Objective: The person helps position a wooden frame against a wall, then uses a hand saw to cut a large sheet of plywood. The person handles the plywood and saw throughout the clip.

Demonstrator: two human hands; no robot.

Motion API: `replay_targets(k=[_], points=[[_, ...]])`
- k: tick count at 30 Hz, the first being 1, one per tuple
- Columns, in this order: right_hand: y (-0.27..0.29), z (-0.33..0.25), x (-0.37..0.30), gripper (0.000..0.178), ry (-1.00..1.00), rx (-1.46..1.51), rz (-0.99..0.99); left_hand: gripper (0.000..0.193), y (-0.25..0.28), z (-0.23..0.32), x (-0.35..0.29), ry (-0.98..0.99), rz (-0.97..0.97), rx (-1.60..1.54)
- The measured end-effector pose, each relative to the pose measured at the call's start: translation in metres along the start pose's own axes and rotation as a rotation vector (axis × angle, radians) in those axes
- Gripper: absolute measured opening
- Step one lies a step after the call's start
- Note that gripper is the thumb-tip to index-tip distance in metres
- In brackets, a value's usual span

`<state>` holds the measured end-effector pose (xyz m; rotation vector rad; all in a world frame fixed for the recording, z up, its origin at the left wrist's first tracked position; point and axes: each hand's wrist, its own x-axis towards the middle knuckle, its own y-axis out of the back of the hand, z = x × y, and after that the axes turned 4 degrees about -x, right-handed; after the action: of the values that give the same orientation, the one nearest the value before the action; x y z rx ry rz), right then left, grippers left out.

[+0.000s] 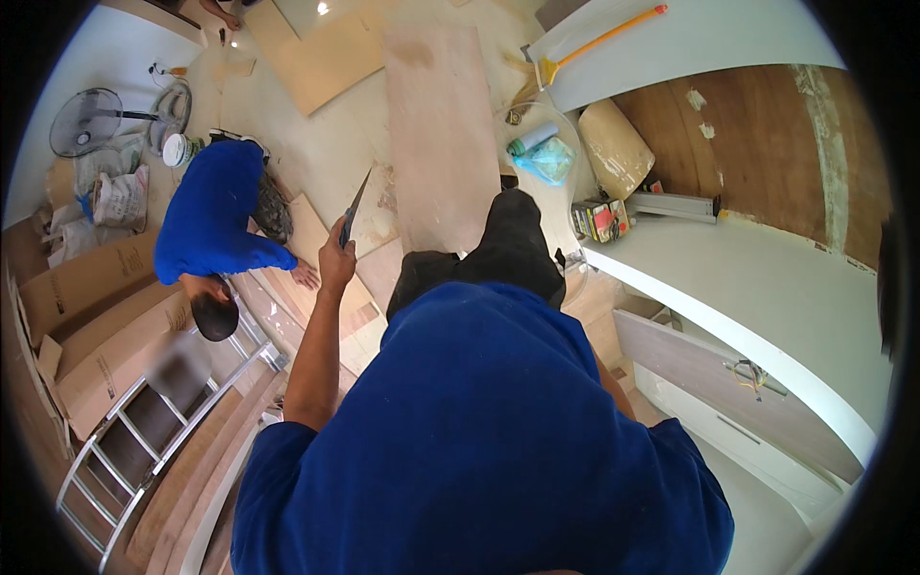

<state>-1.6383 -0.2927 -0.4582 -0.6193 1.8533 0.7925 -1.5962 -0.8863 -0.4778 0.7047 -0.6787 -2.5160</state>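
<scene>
My left hand [335, 257] is closed round the handle of a handsaw [357, 203], its dark tapered blade pointing up and away from me. To the right of the blade, a long pale plywood board [439, 125] lies on the floor and reaches to my knees. Only a strip of my right arm [613, 391] shows beside my blue shirt; my body hides the right hand. Left of my saw hand, a co-worker in blue bends low, one hand [305, 275] flat on a wooden plank [321, 244].
An aluminium ladder [158, 450] and cardboard boxes [115, 374] lie at the left, with a fan [86, 123] beyond. A yellow-handled broom [604, 43], a bottle [533, 139] and a pale bag [551, 161] are at far right. A white curved counter [738, 287] runs along my right.
</scene>
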Motion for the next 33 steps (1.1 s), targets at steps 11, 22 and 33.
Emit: replay_targets(k=[11, 22, 33], points=[[0.048, -0.040, 0.028, 0.035, 0.074, -0.095, 0.067, 0.062, -0.005, -0.016, 0.027, 0.049, 0.016, -0.152], [0.217, -0.190, 0.128, 0.026, 0.194, -0.522, 0.087, 0.059, 0.020, -0.032, 0.039, 0.067, 0.315, -0.241], [0.310, -0.463, 0.373, 0.040, 0.619, -0.677, 0.152, 0.063, -0.095, 0.150, 0.020, 0.572, 0.596, -0.535]])
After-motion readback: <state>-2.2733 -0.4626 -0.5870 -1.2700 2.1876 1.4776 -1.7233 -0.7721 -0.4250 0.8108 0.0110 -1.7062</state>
